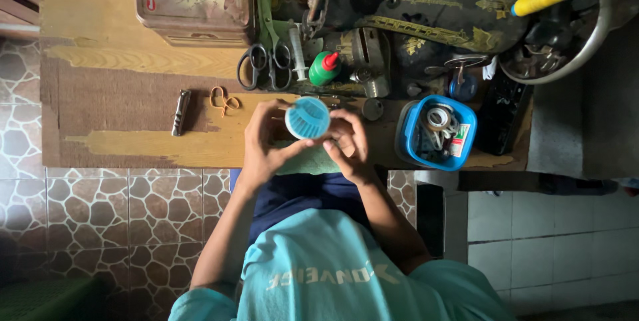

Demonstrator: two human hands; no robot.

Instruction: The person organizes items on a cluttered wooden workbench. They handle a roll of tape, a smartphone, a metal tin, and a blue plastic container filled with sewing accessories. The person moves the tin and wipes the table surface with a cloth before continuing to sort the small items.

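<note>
Both hands are gripping a small round blue case (307,118) above the wooden table (133,141), left hand (265,141) fingers curling round its rim, right hand (349,143) pinching the edge, and it looks light, rigid, smooth plastic, best held by the rim

Bare wood left of the rubber bands (223,100) and metal clip (180,113); scissors (265,65), sewing machine (426,18), blue tub (436,133) crowding the right.

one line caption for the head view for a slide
Both hands, left hand and right hand, hold a round blue case before a black sewing machine.
</note>
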